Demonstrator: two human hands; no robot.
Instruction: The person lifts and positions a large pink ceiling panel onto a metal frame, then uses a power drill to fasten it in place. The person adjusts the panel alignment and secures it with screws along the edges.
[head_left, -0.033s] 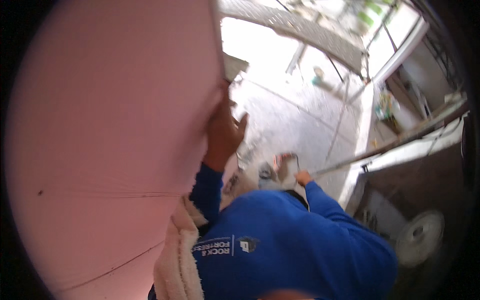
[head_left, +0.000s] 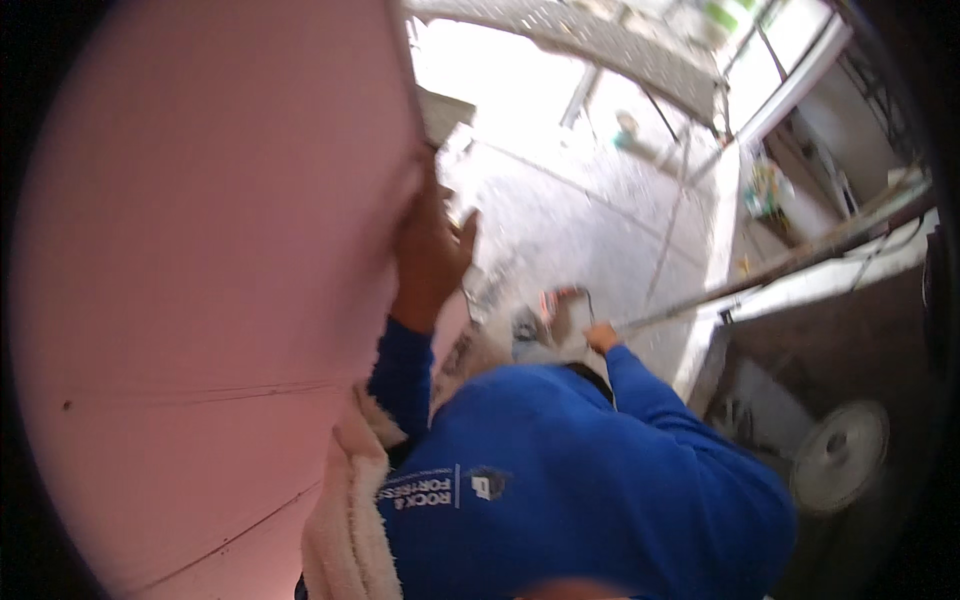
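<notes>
My left hand rests against the outer edge of a pink wall. Its fingers stretch upward along that edge and the thumb stands apart, with nothing visible in the palm. Low on my right side, my right hand is closed round the handle end of what looks like a paint roller. The roller has a reddish sleeve and a dark bent wire frame, and hangs above the grey floor. Most of its handle is hidden in my fist.
A patterned metal plank crosses at the far side. A long beam or pole runs right from near my right hand; whether they touch, I cannot tell. A pale round disc lies at lower right. A light fleecy cloth hangs by my left arm.
The whole view has shifted slightly, so most things sit a little further left and up. Both hands keep nearly the same pose, the left at the wall edge, the right on the roller.
</notes>
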